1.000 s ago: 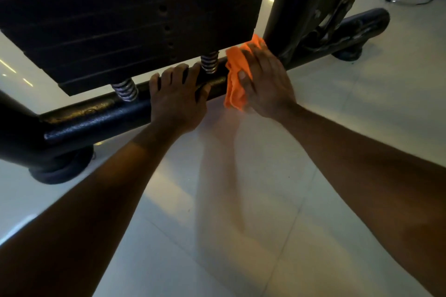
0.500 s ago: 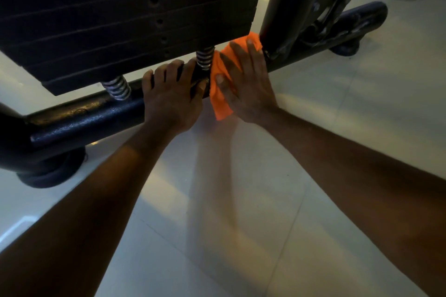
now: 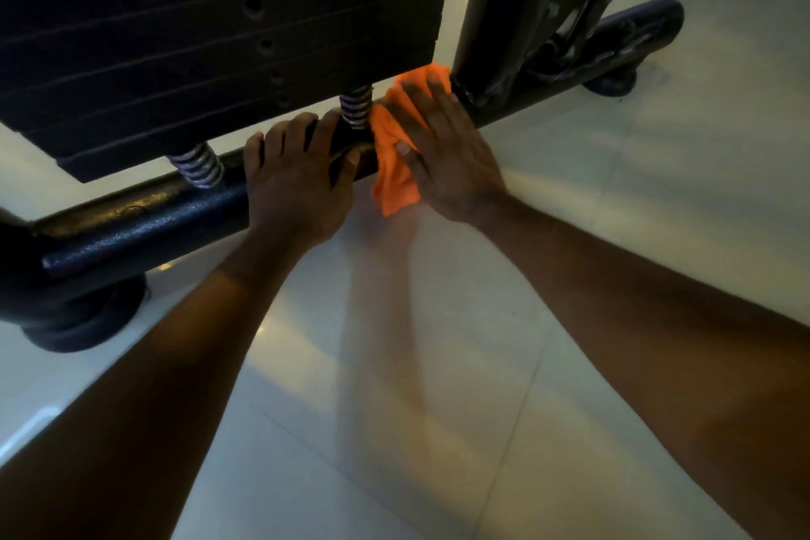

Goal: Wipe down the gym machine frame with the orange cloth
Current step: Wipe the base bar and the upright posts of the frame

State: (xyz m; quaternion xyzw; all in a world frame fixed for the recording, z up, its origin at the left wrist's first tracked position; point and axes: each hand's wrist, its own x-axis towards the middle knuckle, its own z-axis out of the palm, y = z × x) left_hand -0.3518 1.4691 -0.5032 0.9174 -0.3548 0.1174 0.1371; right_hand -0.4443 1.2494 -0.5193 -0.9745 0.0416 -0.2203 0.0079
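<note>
On pebbled round tube [image 3: 144, 228], crumpled orange cloth [image 3: 392, 184]

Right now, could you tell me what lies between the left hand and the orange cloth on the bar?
In the head view, a coiled spring and a short bare stretch of black bar separate the left hand from the orange cloth.

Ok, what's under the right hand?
The orange cloth, pressed flat against the black frame bar by the right hand. The bar's surface beneath the cloth is covered, so its state can't be seen.

Gym interior: stacked black steel weight plates [image 3: 219, 35] above a black tubular machine frame [image 3: 144, 224] on glossy pale floor tiles [image 3: 438, 408].
</note>
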